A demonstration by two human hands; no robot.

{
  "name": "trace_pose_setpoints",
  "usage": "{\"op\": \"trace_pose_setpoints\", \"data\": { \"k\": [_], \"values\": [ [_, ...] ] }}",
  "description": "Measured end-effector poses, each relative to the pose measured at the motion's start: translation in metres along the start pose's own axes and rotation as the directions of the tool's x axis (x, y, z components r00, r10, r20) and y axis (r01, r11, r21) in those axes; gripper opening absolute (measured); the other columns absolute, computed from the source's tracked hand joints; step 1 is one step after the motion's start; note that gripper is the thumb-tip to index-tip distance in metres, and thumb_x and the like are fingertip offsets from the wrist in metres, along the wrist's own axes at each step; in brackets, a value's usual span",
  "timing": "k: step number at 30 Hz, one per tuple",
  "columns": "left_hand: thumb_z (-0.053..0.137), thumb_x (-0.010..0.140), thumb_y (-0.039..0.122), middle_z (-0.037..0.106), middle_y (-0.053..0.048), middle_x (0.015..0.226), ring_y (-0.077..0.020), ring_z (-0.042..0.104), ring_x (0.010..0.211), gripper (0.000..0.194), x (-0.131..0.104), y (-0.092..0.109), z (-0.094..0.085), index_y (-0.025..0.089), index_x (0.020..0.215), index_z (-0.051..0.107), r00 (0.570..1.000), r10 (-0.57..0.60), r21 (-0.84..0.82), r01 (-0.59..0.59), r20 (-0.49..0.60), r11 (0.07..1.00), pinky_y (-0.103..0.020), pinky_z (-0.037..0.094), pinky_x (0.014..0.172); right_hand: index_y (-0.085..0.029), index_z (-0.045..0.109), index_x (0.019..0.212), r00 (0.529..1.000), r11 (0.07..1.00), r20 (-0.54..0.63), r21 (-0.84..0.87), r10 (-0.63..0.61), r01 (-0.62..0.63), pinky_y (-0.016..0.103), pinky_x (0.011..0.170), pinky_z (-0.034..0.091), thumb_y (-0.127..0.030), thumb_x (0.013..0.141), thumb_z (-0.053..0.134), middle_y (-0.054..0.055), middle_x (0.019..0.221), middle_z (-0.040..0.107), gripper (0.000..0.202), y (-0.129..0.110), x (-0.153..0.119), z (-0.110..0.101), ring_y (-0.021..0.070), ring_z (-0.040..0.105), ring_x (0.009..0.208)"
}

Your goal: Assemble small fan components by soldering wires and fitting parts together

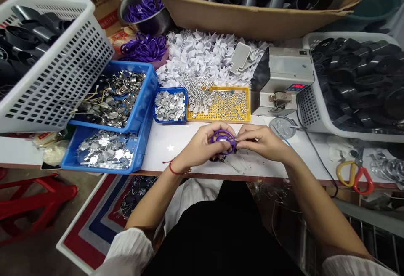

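Over the front of the white worktop (164, 158), my left hand (205, 145) is closed around a round purple plastic ring part (232, 135) with an open, spoked frame. My right hand (260, 141) meets it at the ring's right side, thumb and fingertips pinched together; whatever sits between them is too small to make out. Thin metal wire pieces (231, 165) stick out below the ring. Just behind my hands lies a yellow tray (217, 120) with small metal balls and bundled wires. Beside it is a small blue tray (170, 121) of square metal pieces.
Blue bins (143, 118) of metal parts and a white basket (72, 40) stand left. White plastic pieces (202, 53) are heaped behind. A metal machine (285, 72) with a red display, a basket of black parts (356, 74) and scissors (355, 175) are right. A cardboard box (246, 21) stands at the back.
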State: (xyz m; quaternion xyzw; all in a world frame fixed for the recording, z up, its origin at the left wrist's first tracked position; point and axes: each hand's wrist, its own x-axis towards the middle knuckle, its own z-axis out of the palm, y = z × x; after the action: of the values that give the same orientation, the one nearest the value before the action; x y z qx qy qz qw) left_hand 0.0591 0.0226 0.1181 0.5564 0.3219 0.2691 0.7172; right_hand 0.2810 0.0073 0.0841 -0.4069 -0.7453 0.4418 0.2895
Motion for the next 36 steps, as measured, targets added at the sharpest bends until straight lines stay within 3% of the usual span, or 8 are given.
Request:
{"op": "trace_pose_setpoints", "data": {
  "k": [4,8,10,15,19,28,31,36],
  "values": [
    [0.066,0.076,0.02,0.065,-0.004,0.093,-0.0117,0.061,0.075,0.021,0.019,-0.007,-0.005,0.016,0.096,0.061,0.956,0.243,0.271,-0.193,-0.166,0.943,-0.022,0.049,0.065,-0.024,0.079,0.086,0.994,0.987,-0.001,0.117,0.107,-0.106,0.03,0.073,0.051,-0.042,0.08,0.071,0.005,0.085,0.072,0.021,0.015,0.003,0.002,0.0183,0.065,0.08],
    [0.068,0.079,0.025,0.064,-0.006,0.104,-0.0144,0.062,0.088,0.028,0.03,-0.024,-0.008,0.018,0.104,0.057,0.844,0.414,0.449,-0.241,-0.34,0.861,-0.024,0.051,0.074,-0.02,0.078,0.082,0.942,0.955,-0.195,0.175,0.272,-0.24,0.027,0.053,0.042,-0.042,0.072,0.076,0.003,0.072,0.071,0.024,0.032,0.01,0.014,0.0132,0.055,0.056],
    [0.068,0.08,0.028,0.063,-0.006,0.103,-0.0145,0.062,0.087,0.03,0.032,-0.031,-0.009,0.017,0.106,0.057,0.829,0.429,0.466,-0.24,-0.358,0.852,-0.024,0.051,0.074,-0.02,0.078,0.077,0.928,0.949,-0.214,0.158,0.304,-0.274,0.026,0.049,0.036,-0.041,0.071,0.076,0.0,0.064,0.069,0.022,0.038,0.013,0.02,0.0103,0.048,0.048],
    [0.067,0.082,0.027,0.063,-0.006,0.103,-0.0143,0.062,0.088,0.03,0.029,-0.04,-0.006,0.017,0.109,0.059,0.832,0.406,0.452,-0.217,-0.379,0.865,-0.024,0.05,0.074,-0.024,0.078,0.079,0.962,0.98,-0.188,0.019,0.199,-0.199,0.028,0.064,0.044,-0.035,0.075,0.074,0.0,0.074,0.073,0.013,0.044,0.015,0.02,0.0154,0.063,0.067],
    [0.067,0.082,0.024,0.064,-0.005,0.099,-0.0136,0.061,0.084,0.03,0.025,-0.041,-0.004,0.018,0.11,0.061,0.841,0.369,0.443,-0.177,-0.395,0.879,-0.023,0.049,0.071,-0.026,0.078,0.082,0.994,0.992,-0.031,-0.061,0.11,-0.111,0.031,0.073,0.046,-0.031,0.08,0.068,0.0,0.081,0.075,0.011,0.044,0.018,0.013,0.0181,0.067,0.077],
    [0.069,0.081,0.028,0.063,-0.003,0.089,-0.0107,0.058,0.071,0.033,0.0,-0.048,-0.001,0.018,0.111,0.059,0.851,0.352,0.498,-0.128,-0.388,0.858,-0.019,0.044,0.058,-0.025,0.078,0.085,0.979,0.996,0.188,0.022,0.076,-0.081,0.029,0.071,0.048,-0.039,0.083,0.065,0.001,0.082,0.074,0.02,0.047,0.017,0.012,0.0166,0.067,0.073],
    [0.068,0.082,0.028,0.063,-0.002,0.086,-0.0101,0.058,0.067,0.031,-0.006,-0.053,0.001,0.019,0.111,0.06,0.863,0.337,0.524,-0.101,-0.378,0.846,-0.019,0.045,0.056,-0.025,0.078,0.085,0.984,0.997,0.164,0.03,0.069,-0.075,0.03,0.07,0.048,-0.041,0.084,0.065,0.002,0.083,0.073,0.021,0.049,0.01,0.016,0.0162,0.065,0.073],
    [0.067,0.083,0.028,0.067,-0.004,0.095,-0.0072,0.052,0.059,0.031,-0.001,-0.055,0.003,0.019,0.113,0.062,0.861,0.371,0.57,-0.12,-0.348,0.813,-0.02,0.044,0.056,-0.025,0.077,0.087,0.998,0.998,-0.037,-0.027,0.053,-0.054,0.029,0.067,0.045,-0.041,0.083,0.067,0.003,0.082,0.064,0.019,0.054,0.002,0.024,0.0151,0.059,0.074]
  ]
}}
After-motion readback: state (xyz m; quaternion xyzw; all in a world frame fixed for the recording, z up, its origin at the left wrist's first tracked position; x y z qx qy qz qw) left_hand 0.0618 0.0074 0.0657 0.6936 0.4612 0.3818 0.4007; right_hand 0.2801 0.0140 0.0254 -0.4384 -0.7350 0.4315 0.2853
